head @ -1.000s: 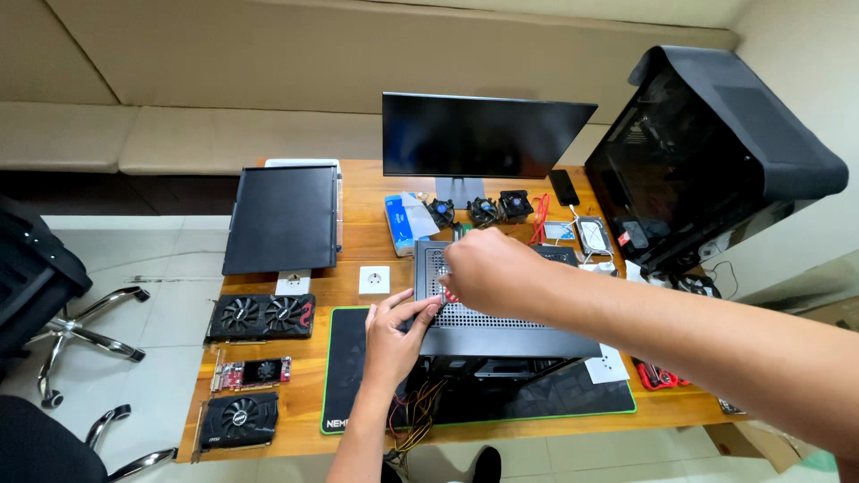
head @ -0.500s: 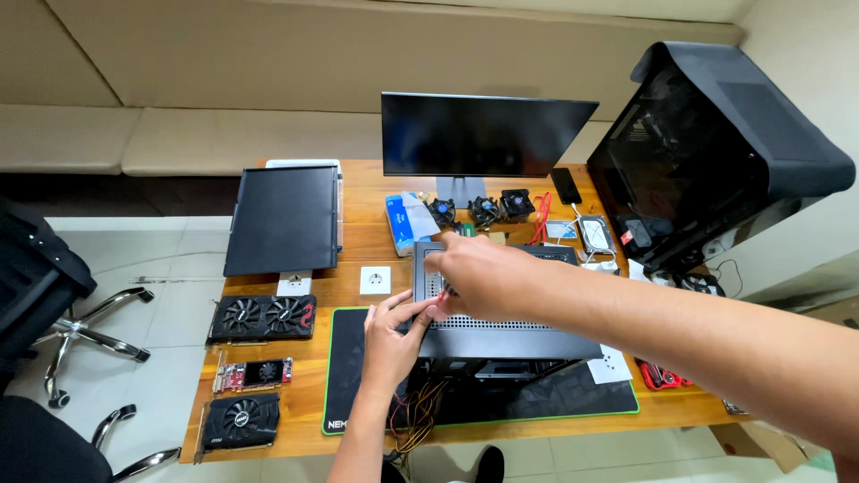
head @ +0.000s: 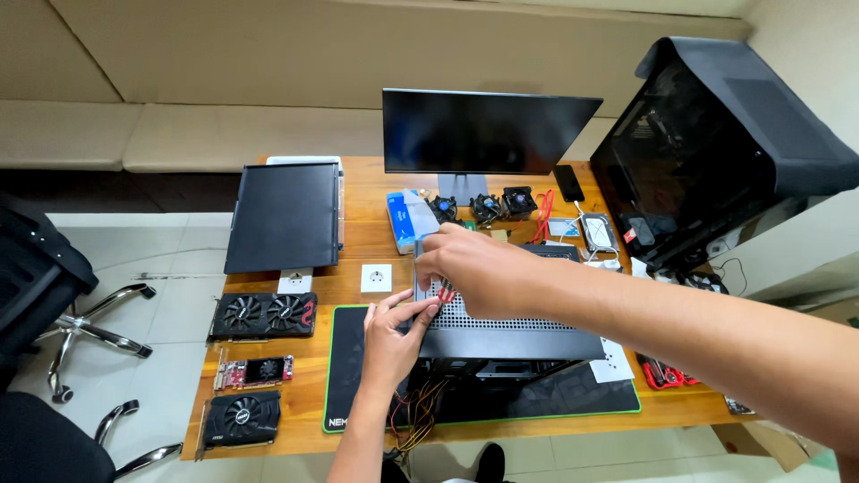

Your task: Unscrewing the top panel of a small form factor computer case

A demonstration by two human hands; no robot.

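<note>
Both forearms are showing bare, with no sleeves reaching into view. The left hand [head: 389,344] and the right hand [head: 470,266] are wearing no gloves, rings or watch.

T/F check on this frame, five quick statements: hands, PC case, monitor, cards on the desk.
1. Both hands are at the top left corner of the grey PC case. True: left hand and right hand meet there.
2. The monitor shows a bright picture. False: its screen is dark.
3. Three graphics cards lie along the desk's left side. True.
4. The right hand holds something with a red part. True, though what it is cannot be told.
5. The black mat has a blue edge. False: the edge is green.
</note>
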